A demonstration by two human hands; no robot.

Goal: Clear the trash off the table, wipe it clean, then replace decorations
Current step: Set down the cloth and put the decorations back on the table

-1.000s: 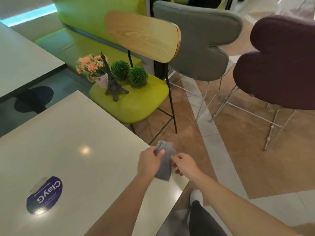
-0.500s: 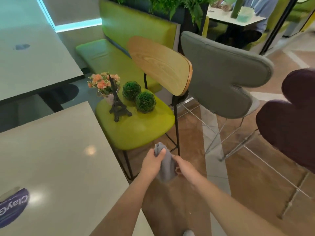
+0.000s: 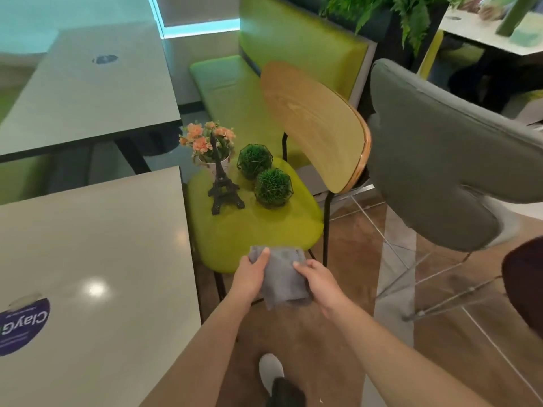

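The grey cloth (image 3: 283, 276), soft, light and limp by its look, is held over the front edge of the green chair seat (image 3: 235, 239) (beside the worktop (image 3: 97, 236)), pinched by the left hand (image 3: 249, 276) at its top corner and by the right hand (image 3: 318, 282) at its side, so a folded edge is judged the best hold.

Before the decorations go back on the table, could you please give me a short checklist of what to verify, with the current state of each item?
1. Cloth out of the way: not ok. The grey folded cloth is gripped by both the left hand and the right hand.
2. Hands free to lift: not ok, both are occupied.
3. Beige tabletop free of trash: ok on the visible part; only a round purple sticker shows.
4. Tabletop dry: cannot tell, only light reflections show.
5. Decorations upright on the lime green chair seat: ok. The black Eiffel Tower figurine, pink flower pot and two green moss balls all stand.
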